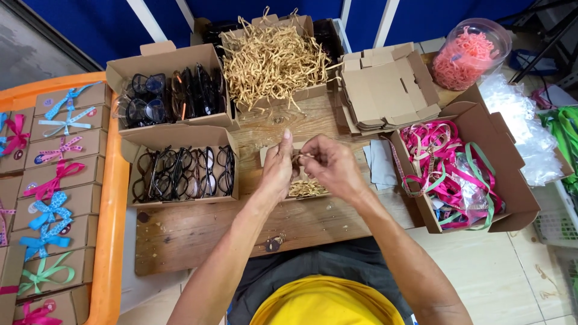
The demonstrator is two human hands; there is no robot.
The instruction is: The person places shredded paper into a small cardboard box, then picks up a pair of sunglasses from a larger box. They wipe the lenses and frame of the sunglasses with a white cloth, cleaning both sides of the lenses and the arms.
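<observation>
Left hand (278, 170) and right hand (328, 164) both pinched shut on paper shred tuft (303, 156) I held between them; small open box (305, 188) lay directly below on tabletop (192, 232).

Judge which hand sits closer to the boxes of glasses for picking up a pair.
Left. The left hand hovers beside the box of glasses; the right hand lies farther away, toward the ribbon box.

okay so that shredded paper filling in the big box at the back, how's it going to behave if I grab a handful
The shredded paper filling is thin, crinkled strips heaped loosely, so it likely weighs almost nothing and squashes easily. Strands already hang over the cardboard box edge, so a handful would probably trail and shed bits. It looks tangled, so more may lift than you pinch.
</observation>
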